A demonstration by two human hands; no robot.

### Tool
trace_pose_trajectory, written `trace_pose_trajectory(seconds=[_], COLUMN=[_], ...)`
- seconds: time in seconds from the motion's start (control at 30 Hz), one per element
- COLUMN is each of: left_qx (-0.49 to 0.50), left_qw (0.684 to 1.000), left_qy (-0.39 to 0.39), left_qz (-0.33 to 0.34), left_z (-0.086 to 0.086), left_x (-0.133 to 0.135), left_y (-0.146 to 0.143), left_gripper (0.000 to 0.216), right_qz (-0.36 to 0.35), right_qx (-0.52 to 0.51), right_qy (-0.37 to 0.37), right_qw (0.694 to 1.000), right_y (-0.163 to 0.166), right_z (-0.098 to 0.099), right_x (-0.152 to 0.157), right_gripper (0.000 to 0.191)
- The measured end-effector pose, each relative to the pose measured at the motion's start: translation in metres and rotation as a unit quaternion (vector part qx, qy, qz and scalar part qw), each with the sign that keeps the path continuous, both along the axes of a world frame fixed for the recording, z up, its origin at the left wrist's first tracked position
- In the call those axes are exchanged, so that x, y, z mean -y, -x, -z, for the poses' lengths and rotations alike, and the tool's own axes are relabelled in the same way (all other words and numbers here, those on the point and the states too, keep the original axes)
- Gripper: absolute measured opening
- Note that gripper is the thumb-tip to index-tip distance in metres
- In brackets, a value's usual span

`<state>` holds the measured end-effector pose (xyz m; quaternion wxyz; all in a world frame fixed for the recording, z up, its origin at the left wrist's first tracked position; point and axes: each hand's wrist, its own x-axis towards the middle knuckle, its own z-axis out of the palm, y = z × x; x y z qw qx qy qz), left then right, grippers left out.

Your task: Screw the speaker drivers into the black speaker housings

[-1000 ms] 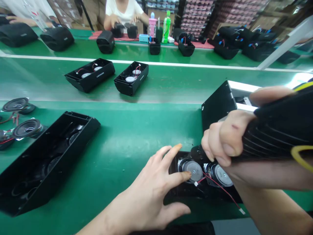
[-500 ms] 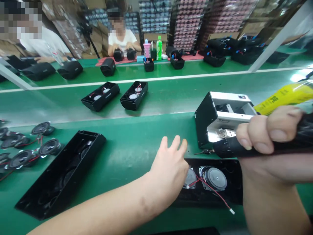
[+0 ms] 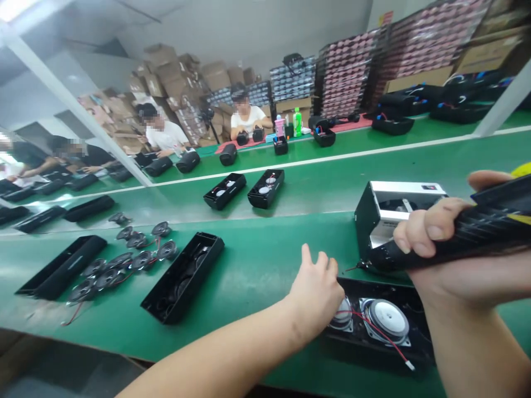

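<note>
Your right hand (image 3: 427, 229) has lifted the screwdriver (image 3: 489, 235) away from the speakers (image 3: 390, 316); its fingers are wrapped around the handle, the thin tip seemingly near the box's (image 3: 352, 345) far edge, by the machine (image 3: 398, 188). Your left hand (image 3: 317, 290) has shifted to the box's left end, fingers spread; whether it touches, you cannot tell. That long black box lies near right on the smooth green table (image 3: 249, 276). Its walls look like stiff, possibly slippery plastic; the round metal speaker backs probably add weight. Grip the long walls, not the thin, fragile red wires (image 3: 386, 334).
</note>
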<state>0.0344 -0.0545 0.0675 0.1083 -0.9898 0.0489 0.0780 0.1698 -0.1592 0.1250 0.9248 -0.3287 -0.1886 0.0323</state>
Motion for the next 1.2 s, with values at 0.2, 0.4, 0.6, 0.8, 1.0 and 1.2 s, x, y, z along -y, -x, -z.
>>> trace_pose_trajectory(seconds=[0.2,0.4,0.6,0.8,1.0,1.2], left_qx=[0.003,0.028,0.040,0.043,0.037,0.009], left_qw=[0.997,0.997,0.998,0.999,0.999,0.999], left_qy=[0.013,0.001,-0.016,-0.030,-0.024,-0.030], left_qz=[-0.075,-0.078,-0.037,0.009,0.008,-0.044], left_z=[0.005,0.011,0.006,0.003,0.000,-0.001], left_x=[0.002,0.012,0.011,0.008,0.002,0.005], left_y=[0.007,0.009,0.010,0.014,0.016,0.012], left_gripper=[0.024,0.030,0.025,0.023,0.019,0.015], right_qz=[0.061,0.043,0.031,0.027,0.028,0.021], right_qx=[0.123,0.119,0.124,0.104,0.091,0.111], right_qy=[0.028,0.019,0.012,0.001,-0.005,-0.004], right_qw=[0.990,0.992,0.992,0.994,0.995,0.994], right_y=[0.006,0.000,0.001,-0.003,0.003,0.004], right_z=[0.004,0.010,0.012,0.017,0.020,0.019], right_x=[-0.002,-0.009,-0.013,-0.012,-0.012,-0.014], right_gripper=[0.077,0.082,0.078,0.077,0.077,0.074])
